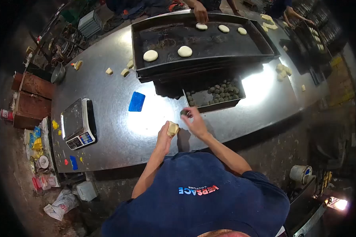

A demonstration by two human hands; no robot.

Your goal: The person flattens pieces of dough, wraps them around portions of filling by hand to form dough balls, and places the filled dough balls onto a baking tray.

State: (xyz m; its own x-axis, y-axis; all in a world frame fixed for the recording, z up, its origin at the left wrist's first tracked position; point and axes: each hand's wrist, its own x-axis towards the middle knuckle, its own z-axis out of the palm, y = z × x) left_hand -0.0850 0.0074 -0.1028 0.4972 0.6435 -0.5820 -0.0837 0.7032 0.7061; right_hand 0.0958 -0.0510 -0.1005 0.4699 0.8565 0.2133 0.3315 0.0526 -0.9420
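Observation:
My left hand [163, 139] is closed around a piece of pale dough [172, 128] just past the table's near edge. Beside it, my right hand [196, 125] pinches a dark ball [184, 113] between thumb and fingers. That hand is close to the near left corner of a metal tray [201, 96], where several similar dark balls [224, 91] lie heaped, mostly toward the right. Behind this tray stands a large black baking tray [233, 45] bearing several flat pale dough rounds [184, 51].
A blue scraper [137, 101] and a digital scale [78, 122] are on the steel table [110, 130] to my left. Small dough pieces [124, 72] lie by the baking tray. Across the table a co-worker's hand [201, 15] touches a dough round. Another person handles a tray [310, 37] at right.

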